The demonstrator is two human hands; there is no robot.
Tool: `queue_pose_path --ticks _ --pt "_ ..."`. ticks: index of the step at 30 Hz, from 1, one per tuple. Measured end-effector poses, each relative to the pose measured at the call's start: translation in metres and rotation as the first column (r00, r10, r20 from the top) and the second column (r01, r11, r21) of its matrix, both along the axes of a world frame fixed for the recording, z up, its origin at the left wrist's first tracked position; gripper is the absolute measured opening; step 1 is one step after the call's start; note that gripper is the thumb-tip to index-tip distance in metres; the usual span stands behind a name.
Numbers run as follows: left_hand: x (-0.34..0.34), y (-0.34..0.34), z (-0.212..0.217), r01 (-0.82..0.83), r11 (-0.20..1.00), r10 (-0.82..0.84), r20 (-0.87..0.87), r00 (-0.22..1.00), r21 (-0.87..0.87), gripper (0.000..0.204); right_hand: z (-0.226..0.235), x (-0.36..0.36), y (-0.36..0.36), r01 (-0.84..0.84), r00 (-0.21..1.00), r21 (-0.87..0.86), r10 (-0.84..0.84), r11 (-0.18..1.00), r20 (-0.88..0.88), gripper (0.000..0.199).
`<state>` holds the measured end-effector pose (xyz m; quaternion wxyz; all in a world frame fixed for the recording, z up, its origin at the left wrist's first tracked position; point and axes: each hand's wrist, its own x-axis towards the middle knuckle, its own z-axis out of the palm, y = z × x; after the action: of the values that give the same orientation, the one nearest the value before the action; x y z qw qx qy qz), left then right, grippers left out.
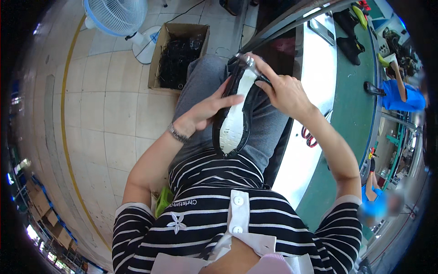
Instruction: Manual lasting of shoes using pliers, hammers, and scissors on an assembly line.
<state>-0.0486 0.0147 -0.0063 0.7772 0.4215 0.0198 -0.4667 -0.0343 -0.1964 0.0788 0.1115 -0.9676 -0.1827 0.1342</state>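
Note:
A black shoe upper with a white insole bottom (232,125) lies sole side up over my lap, its near end against my striped shirt. My left hand (205,109) is closed around its left side, with the thumb across the white bottom. My right hand (287,93) grips a pair of pincers (247,63) with a shiny metal head and dark handle. The metal head is at the far end of the shoe, and whether its jaws bite the black edge I cannot tell. Part of the handle is hidden in my right fingers.
A cardboard box (156,68) of black scraps stands on the tiled floor beyond my knee, near a fan (116,16). To the right runs a metal ledge (292,169) beside a green conveyor belt (340,137), with scissors (310,137) and black shoes (350,49). Co-workers in blue are beyond.

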Motion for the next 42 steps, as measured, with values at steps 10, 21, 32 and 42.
queue_pose_path --ticks 10,21,32,42 --pt "-0.001 -0.008 0.023 0.095 0.989 -0.105 0.084 0.991 0.114 0.108 -0.007 -0.094 -0.048 0.363 0.875 0.382 -0.452 0.850 0.174 0.072" --pt "0.000 -0.022 -0.009 0.062 0.995 -0.104 0.785 0.611 0.083 0.144 -0.097 -0.153 -0.156 0.876 0.481 -0.039 -0.863 0.481 0.156 0.057" --pt "-0.018 -0.040 0.013 0.156 0.987 -0.149 0.529 0.835 0.031 0.137 -0.077 -0.129 -0.107 0.306 0.942 0.737 -0.302 0.602 -0.144 0.097" --pt "-0.005 -0.108 0.052 0.308 0.951 -0.254 0.487 0.836 -0.033 0.117 -0.039 -0.171 -0.063 0.423 0.621 0.843 -0.571 -0.332 -0.537 0.086"
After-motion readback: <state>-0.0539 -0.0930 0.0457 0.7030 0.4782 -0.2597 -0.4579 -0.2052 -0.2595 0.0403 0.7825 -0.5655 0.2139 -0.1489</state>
